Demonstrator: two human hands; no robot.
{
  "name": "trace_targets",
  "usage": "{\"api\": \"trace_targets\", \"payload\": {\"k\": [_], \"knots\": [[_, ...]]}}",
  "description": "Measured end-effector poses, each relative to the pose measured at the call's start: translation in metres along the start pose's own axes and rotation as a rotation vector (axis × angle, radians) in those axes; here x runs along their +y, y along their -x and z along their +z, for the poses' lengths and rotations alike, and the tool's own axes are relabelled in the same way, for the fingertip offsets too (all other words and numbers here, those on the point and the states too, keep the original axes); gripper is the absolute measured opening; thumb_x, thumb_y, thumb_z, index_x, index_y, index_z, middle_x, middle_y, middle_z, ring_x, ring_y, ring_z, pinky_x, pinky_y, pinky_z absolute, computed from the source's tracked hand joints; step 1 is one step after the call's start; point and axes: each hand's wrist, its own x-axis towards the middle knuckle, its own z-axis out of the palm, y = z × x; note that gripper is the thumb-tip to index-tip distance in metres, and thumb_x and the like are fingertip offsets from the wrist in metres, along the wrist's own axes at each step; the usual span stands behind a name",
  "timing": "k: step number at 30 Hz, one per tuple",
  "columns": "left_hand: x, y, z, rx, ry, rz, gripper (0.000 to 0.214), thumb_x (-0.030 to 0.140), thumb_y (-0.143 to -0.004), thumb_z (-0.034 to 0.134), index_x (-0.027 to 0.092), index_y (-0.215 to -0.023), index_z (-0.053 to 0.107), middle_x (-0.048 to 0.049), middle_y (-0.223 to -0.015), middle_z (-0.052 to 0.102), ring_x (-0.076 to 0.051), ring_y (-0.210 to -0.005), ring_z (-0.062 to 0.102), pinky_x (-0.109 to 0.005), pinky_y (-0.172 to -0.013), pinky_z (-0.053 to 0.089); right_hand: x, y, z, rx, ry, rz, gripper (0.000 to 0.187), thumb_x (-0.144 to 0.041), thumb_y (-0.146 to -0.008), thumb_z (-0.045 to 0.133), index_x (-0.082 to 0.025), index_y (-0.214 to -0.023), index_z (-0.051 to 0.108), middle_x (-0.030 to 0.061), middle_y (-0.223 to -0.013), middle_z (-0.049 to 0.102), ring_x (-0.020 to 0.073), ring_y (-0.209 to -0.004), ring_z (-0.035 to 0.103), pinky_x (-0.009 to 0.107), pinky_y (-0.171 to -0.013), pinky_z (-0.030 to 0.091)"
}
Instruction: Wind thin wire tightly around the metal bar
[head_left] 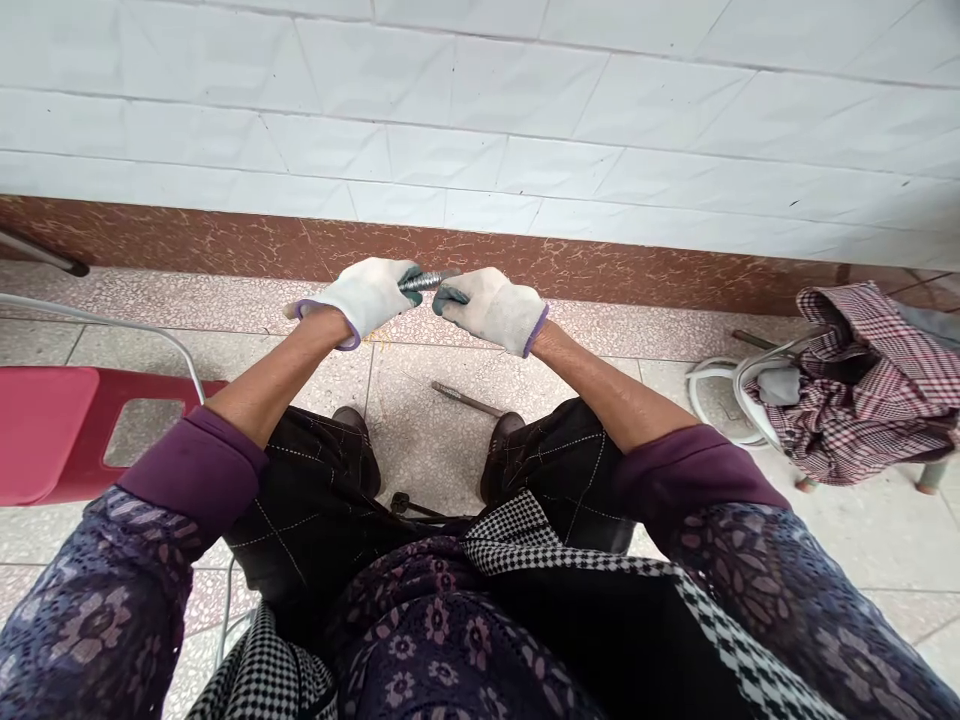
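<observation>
— What do we have in front of us?

— We face a white tiled wall (480,120) with a brown marbled skirting strip (225,240) along its foot, and under us a speckled terrazzo floor (420,440). We sit with our knees apart and both arms stretched out over them.

— And what are we holding?

— A short ribbed grey metal piece (421,281), lying level between our two hands, out past our shoes and above the floor near the skirting. Our left hand (367,295), in a white knitted glove with dark green tips, has its fingers (411,290) clamped on one end. Our right hand (491,308), gloved the same, pinches the other end with its fingers (448,297) closed together.

— Anything else near us?

— A thin dark metal rod (466,399) lies on the floor between our shoes. To our left stands a red plastic stool (52,430). To our right a red-and-white checked cloth (862,390) is heaped on a seat, with a coil of white tubing (712,375) just beside it.
</observation>
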Motion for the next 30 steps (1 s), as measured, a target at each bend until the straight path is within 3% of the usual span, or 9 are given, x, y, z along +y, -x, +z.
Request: {"api": "trace_targets", "payload": {"k": [3,5,8,11,17,20,24,26,30], "knots": [[0.012,0.003,0.004,-0.101,-0.174,0.0,0.037,0.034,-0.085,0.06,0.023,-0.117,0.075,-0.0077,-0.081,0.067,-0.021,-0.069,0.056,-0.034,-0.065,0.038,0.005,-0.001,-0.003,-0.024,0.071,0.01,0.026,-0.033,-0.098,0.055,-0.019,-0.105,0.076,0.0066,-0.092,0.07,0.018,-0.078,0.06,0.031,-0.067,0.04],[0.019,0.006,0.007,-0.154,-0.166,0.048,0.039,0.032,-0.083,0.061,0.024,-0.12,0.074,-0.0057,-0.077,0.065,-0.019,-0.066,0.053,-0.033,-0.064,0.037,0.016,-0.006,-0.004,-0.026,0.079,0.01,0.023,-0.031,-0.096,0.056,-0.019,-0.099,0.076,0.0056,-0.091,0.07,0.0169,-0.077,0.058,0.03,-0.065,0.038],[0.021,0.01,0.008,-0.175,-0.045,0.161,0.035,0.028,-0.08,0.063,0.024,-0.113,0.075,-0.0022,-0.074,0.063,-0.016,-0.063,0.05,-0.031,-0.062,0.035,0.034,-0.013,-0.004,-0.009,-0.033,0.011,0.02,-0.025,-0.092,0.058,-0.018,-0.093,0.077,0.0046,-0.086,0.069,0.0147,-0.073,0.056,0.029,-0.063,0.039],[0.014,0.011,0.006,-0.176,0.161,0.231,0.027,0.024,-0.075,0.066,0.02,-0.1,0.075,-0.0005,-0.073,0.062,-0.014,-0.064,0.05,-0.028,-0.061,0.035,0.045,-0.019,-0.002,0.001,-0.296,0.02,0.019,-0.018,-0.088,0.059,-0.013,-0.094,0.077,0.0049,-0.081,0.068,0.0122,-0.066,0.054,0.026,-0.058,0.041],[0.008,0.006,0.005,0.044,0.655,0.082,0.035,0.013,-0.071,0.069,0.014,-0.106,0.073,-0.0029,-0.076,0.061,-0.012,-0.061,0.052,-0.028,-0.058,0.039,0.042,-0.028,0.015,0.022,-0.7,0.085,0.016,-0.016,-0.085,0.06,-0.008,-0.091,0.072,0.0064,-0.069,0.066,0.0114,-0.054,0.055,0.024,-0.046,0.045],[0.014,0.004,0.005,0.118,0.9,0.049,0.039,0.008,-0.073,0.068,0.014,-0.112,0.071,-0.0046,-0.082,0.064,-0.011,-0.058,0.052,-0.027,-0.055,0.042,0.044,-0.034,0.018,0.034,-0.644,0.038,0.017,-0.019,-0.087,0.06,-0.01,-0.092,0.074,0.0082,-0.077,0.069,0.014,-0.061,0.06,0.027,-0.053,0.05],[0.021,-0.006,0.006,0.2,1.218,-0.079,0.027,0.006,-0.078,0.065,0.016,-0.103,0.069,-0.0018,-0.074,0.065,-0.011,-0.057,0.057,-0.026,-0.057,0.05,0.055,-0.037,0.015,0.273,-0.376,-0.037,0.024,-0.019,-0.084,0.064,-0.019,-0.104,0.077,0.0075,-0.108,0.073,0.0211,-0.093,0.067,0.035,-0.083,0.055],[0.023,-0.017,0.008,0.268,1.38,-0.152,0.025,0.003,-0.079,0.062,0.017,-0.099,0.067,-0.0007,-0.072,0.065,-0.012,-0.062,0.063,-0.027,-0.063,0.055,0.054,-0.036,0.017,0.339,-0.388,-0.023,0.023,-0.023,-0.086,0.062,-0.019,-0.106,0.074,0.0063,-0.106,0.073,0.0213,-0.092,0.067,0.037,-0.086,0.054],[0.03,-0.043,0.016,0.365,1.639,-0.198,0.022,0.009,-0.085,0.06,0.021,-0.103,0.064,-0.0009,-0.076,0.07,-0.014,-0.075,0.071,-0.025,-0.07,0.058,0.034,-0.036,0.034,0.184,-0.401,0.01,0.022,-0.034,-0.086,0.066,-0.017,-0.099,0.069,0.007,-0.091,0.071,0.0224,-0.082,0.065,0.039,-0.08,0.054]]}}
